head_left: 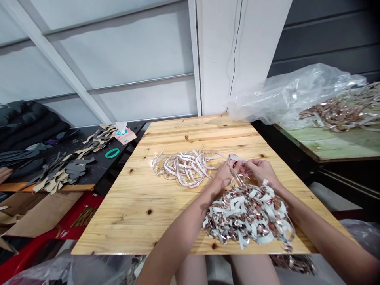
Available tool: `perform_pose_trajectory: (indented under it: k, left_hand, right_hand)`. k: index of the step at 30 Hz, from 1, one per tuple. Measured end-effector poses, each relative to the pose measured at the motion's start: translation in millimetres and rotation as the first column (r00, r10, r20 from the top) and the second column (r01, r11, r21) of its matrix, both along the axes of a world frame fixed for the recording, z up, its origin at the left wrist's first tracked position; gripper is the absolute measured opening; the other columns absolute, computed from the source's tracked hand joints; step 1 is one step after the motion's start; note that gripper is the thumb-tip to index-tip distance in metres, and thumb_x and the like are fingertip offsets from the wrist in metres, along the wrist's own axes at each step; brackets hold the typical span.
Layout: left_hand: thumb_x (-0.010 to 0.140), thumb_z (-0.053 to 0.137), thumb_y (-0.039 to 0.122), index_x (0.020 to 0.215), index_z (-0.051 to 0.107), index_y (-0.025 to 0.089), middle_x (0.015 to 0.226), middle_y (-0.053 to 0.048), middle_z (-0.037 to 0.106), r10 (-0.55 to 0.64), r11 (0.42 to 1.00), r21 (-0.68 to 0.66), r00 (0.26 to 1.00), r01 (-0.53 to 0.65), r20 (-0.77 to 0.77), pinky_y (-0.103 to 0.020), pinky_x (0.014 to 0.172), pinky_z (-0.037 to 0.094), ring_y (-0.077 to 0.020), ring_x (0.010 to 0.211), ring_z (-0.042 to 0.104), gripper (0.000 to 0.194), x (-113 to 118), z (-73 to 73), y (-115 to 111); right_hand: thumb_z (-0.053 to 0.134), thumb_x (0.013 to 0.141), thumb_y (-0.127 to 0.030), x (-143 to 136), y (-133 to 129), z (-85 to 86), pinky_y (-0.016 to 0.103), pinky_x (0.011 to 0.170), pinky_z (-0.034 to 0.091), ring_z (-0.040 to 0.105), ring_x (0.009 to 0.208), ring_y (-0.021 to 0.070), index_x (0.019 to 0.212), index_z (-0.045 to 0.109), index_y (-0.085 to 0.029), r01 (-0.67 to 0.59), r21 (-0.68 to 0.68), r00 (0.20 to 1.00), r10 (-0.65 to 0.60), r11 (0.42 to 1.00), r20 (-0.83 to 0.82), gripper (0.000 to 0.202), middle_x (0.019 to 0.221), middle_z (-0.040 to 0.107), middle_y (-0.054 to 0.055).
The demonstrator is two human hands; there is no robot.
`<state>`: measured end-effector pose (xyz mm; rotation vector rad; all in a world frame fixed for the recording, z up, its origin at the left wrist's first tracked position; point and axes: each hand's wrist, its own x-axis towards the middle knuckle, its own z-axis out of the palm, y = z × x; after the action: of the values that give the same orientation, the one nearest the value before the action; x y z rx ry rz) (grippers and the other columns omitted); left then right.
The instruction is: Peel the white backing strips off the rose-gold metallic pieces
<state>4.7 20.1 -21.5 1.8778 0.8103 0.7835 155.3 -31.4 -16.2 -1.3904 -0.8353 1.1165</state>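
Note:
My left hand (225, 174) and my right hand (260, 171) meet above the right part of the wooden table. Between them, both sets of fingers pinch a thin strip (233, 157), shiny rose-gold on one side and whitish on the other. Just below my hands lies a heap of short curled pieces (246, 213), metallic rose-gold and pale. Left of my hands rests a loose tangle of long narrow strips (187, 168), white and rose-gold. My fingers partly hide the held strip.
The wooden table (133, 213) fills the middle. On a dark table at left lie beige and grey cut pieces (59, 178), a green ring (112, 153) and a tissue pack (124, 135). At right, clear plastic (293, 95) and more metallic strips (341, 113) lie on a greenish board. Someone's hand (4, 174) shows at far left.

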Motion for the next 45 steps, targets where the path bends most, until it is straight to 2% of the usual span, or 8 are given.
perform_pose_trajectory:
  k: [5, 16, 23, 28, 31, 35, 41, 45]
  left_hand:
    - [0.093, 0.053, 0.066, 0.083, 0.058, 0.016, 0.075, -0.006, 0.065, 0.073, 0.967, -0.253, 0.975, -0.018, 0.211, -0.028, 0.062, 0.052, -0.0166, 0.067, 0.061, 0.05, 5, -1.7, -1]
    - [0.085, 0.061, 0.072, 0.086, 0.06, 0.016, 0.075, -0.005, 0.065, 0.099, 0.947, -0.322, 0.943, 0.01, 0.319, -0.028, 0.059, 0.054, -0.0158, 0.064, 0.063, 0.056, 7, -8.4, -1]
    - [0.098, 0.038, 0.068, 0.074, 0.063, 0.016, 0.063, -0.004, 0.061, 0.197, 0.95, -0.281, 0.956, -0.132, 0.218, -0.029, 0.062, 0.049, -0.0146, 0.057, 0.058, 0.063, 6, -2.3, 0]
    - [0.096, 0.039, 0.07, 0.063, 0.06, 0.016, 0.061, -0.005, 0.06, 0.151, 0.935, -0.35, 0.96, -0.062, 0.234, -0.028, 0.057, 0.043, -0.0139, 0.054, 0.054, 0.067, 8, -10.3, 6]
    - [0.098, 0.041, 0.065, 0.062, 0.061, 0.016, 0.059, -0.006, 0.059, 0.069, 0.942, -0.336, 0.969, 0.015, 0.236, -0.029, 0.057, 0.039, -0.0141, 0.053, 0.052, 0.064, 7, -14.6, 10]
    - [0.1, 0.034, 0.063, 0.069, 0.067, 0.014, 0.064, -0.008, 0.062, 0.013, 0.95, -0.297, 0.935, 0.099, 0.354, -0.031, 0.063, 0.043, -0.0161, 0.06, 0.055, 0.067, -3, -4.6, 8]
    - [0.102, 0.044, 0.048, 0.131, 0.057, 0.024, 0.092, -0.004, 0.068, 0.018, 0.989, -0.145, 0.924, 0.04, 0.381, -0.028, 0.076, 0.047, -0.0187, 0.091, 0.064, 0.04, -8, 7.5, 1]
    - [0.102, 0.046, 0.042, 0.116, 0.058, 0.02, 0.101, -0.005, 0.067, -0.088, 0.996, 0.009, 0.96, 0.089, 0.265, -0.031, 0.09, 0.047, -0.0187, 0.099, 0.063, 0.028, -3, 3.4, -1]
  right_hand:
    - [0.077, 0.072, -0.027, 0, 3, -5.7, 0.027, 0.056, 0.062, 0.072, 0.056, 0.0195, 0.071, 0.072, -0.017, -0.015, 0.1, 0.987, 0.03, 0.995, -0.157, 0.011, 0.069, 0.076, 0.008]
    - [0.085, 0.069, -0.028, 1, 4, -9.5, 0.029, 0.065, 0.065, 0.073, 0.059, 0.0188, 0.072, 0.073, -0.017, -0.046, 0.117, 0.985, 0.065, 0.992, -0.161, 0.017, 0.07, 0.076, 0.007]
    - [0.079, 0.072, -0.024, 7, 6, -6.5, 0.023, 0.054, 0.06, 0.07, 0.055, 0.016, 0.072, 0.073, -0.016, 0.06, 0.154, 0.983, -0.031, 0.986, -0.18, 0.01, 0.066, 0.074, 0.006]
    - [0.074, 0.076, -0.023, 30, 2, 3.3, 0.022, 0.051, 0.059, 0.071, 0.057, 0.0163, 0.076, 0.075, -0.013, 0.215, 0.168, 0.977, -0.211, 0.962, -0.041, 0.01, 0.074, 0.077, 0.011]
    - [0.073, 0.078, -0.023, 37, 0, 6.7, 0.024, 0.047, 0.059, 0.072, 0.057, 0.0182, 0.076, 0.074, -0.012, 0.263, 0.162, 0.953, -0.283, 0.951, 0.113, 0.011, 0.074, 0.077, 0.012]
    - [0.075, 0.078, -0.028, 37, -1, 6.8, 0.024, 0.047, 0.059, 0.074, 0.061, 0.0205, 0.078, 0.074, -0.013, 0.34, 0.238, 0.922, -0.372, 0.91, 0.105, 0.015, 0.073, 0.077, 0.011]
    - [0.076, 0.078, -0.029, 35, -1, 5.9, 0.025, 0.052, 0.061, 0.075, 0.064, 0.0208, 0.08, 0.073, -0.014, 0.378, 0.324, 0.901, -0.425, 0.867, 0.086, 0.015, 0.075, 0.077, 0.009]
    - [0.075, 0.079, -0.032, 22, -9, 11.2, 0.028, 0.055, 0.062, 0.074, 0.061, 0.0209, 0.081, 0.072, -0.015, 0.294, 0.368, 0.91, -0.376, 0.882, 0.174, 0.017, 0.074, 0.077, 0.008]
